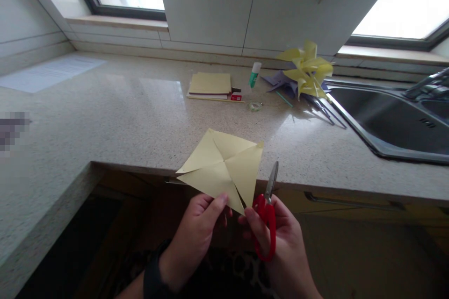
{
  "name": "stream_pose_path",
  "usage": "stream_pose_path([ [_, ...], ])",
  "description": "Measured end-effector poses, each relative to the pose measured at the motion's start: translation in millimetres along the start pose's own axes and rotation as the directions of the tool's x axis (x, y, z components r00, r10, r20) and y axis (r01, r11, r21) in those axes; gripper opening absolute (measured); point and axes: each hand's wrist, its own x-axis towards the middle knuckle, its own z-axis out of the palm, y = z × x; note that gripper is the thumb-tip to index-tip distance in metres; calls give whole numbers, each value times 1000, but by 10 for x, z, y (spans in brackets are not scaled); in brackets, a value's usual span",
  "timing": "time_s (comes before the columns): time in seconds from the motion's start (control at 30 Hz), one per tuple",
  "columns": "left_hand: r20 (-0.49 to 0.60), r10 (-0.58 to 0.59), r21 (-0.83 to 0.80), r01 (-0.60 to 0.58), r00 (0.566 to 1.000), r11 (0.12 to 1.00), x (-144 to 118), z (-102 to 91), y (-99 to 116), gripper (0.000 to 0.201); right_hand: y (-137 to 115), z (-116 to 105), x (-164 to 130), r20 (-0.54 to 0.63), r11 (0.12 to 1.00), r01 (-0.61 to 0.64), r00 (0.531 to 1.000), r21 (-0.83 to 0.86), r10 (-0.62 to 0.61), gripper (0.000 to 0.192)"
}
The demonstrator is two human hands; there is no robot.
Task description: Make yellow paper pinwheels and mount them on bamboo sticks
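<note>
A square sheet of pale yellow paper (210, 178), slit from its corners toward the middle, is held out over the counter's front edge. My left hand (201, 229) pinches its near edge, thumb on top and fingers beneath. With thumb and fingertips, my right hand (280, 238) grips the near right corner beside one slit. Red-handled scissors (269, 222) also sit in my right hand, handles around the thumb side, blades together and pointing up and away. Parts of the fingers on both hands are hidden under the paper.
On the counter (140, 126) lie a stack of yellow paper (210, 84), a small red box (236, 96), a glue stick (255, 74) and a roll of clear tape (255, 106). Yellow pinwheels (308, 70) rest near the steel sink (393, 121). A white sheet (49, 72) lies at left.
</note>
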Motion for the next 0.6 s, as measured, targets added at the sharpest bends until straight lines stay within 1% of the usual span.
stream_pose_path([
  [0.07,0,6,-2,-6,1000,1000,9,-18,41,39,-3,-57,11,-39,999,27,999,-18,-28,33],
  [0.17,51,3,19,-4,999,1000,33,-50,114,38,-36,-129,40,-101,996,85,991,-38,-89,32],
  [0.23,88,-2,42,-1,996,999,52,-66,154,38,-79,-153,58,-142,990,127,981,-58,-134,31],
  [0.3,99,-8,55,2,995,999,67,-75,183,38,-129,-155,67,-166,978,185,966,-96,-199,28],
  [0.37,103,-14,66,7,995,998,77,-78,201,39,-175,-138,71,-140,953,272,947,-133,-289,24],
  [0.47,139,-33,86,21,990,996,90,-84,217,40,-221,-90,79,-45,914,383,919,-133,-392,20],
  [0.53,167,-54,87,40,984,995,99,-89,226,41,-232,-60,94,1,918,382,923,-108,-384,18],
  [0.6,170,-66,65,56,983,996,102,-96,238,40,-223,-43,120,28,939,328,945,-102,-327,18],
])
